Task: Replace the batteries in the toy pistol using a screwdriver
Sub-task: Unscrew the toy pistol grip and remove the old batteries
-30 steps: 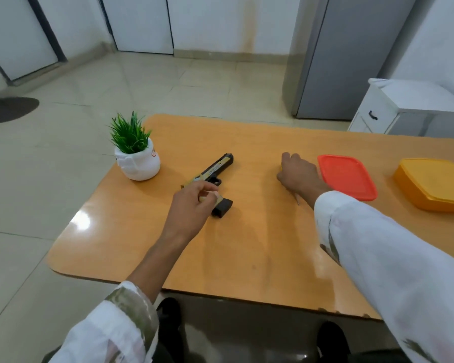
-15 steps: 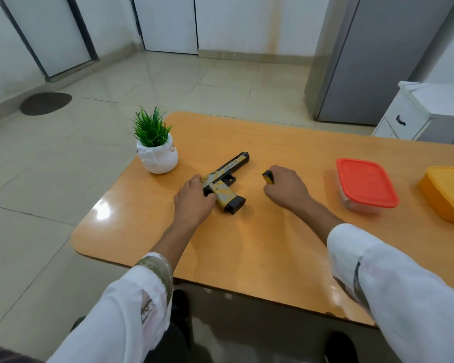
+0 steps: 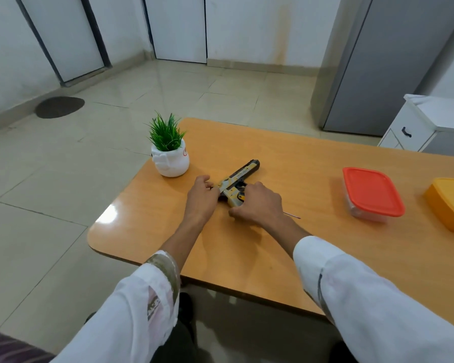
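The toy pistol [image 3: 243,172], tan and black, lies flat on the orange table [image 3: 286,258] with its barrel pointing away to the right. My left hand [image 3: 201,199] grips the rear end of its slide. My right hand [image 3: 258,205] covers the pistol's grip and holds the screwdriver [image 3: 293,215]. The thin shaft sticks out to the right behind my wrist, and the yellow-black handle end shows by my fingers. The lower part of the pistol's grip is hidden under my right hand.
A small green plant in a white pot [image 3: 171,163] stands left of the pistol near the table's left edge. A red-lidded container [image 3: 372,191] and a yellow container [image 3: 451,203] sit to the right. A white drawer unit [image 3: 427,124] stands beyond the table.
My right hand has picked up the screwdriver and moved left from the table onto the pistol's grip. My left hand has stayed at the pistol's rear. The view has shifted.
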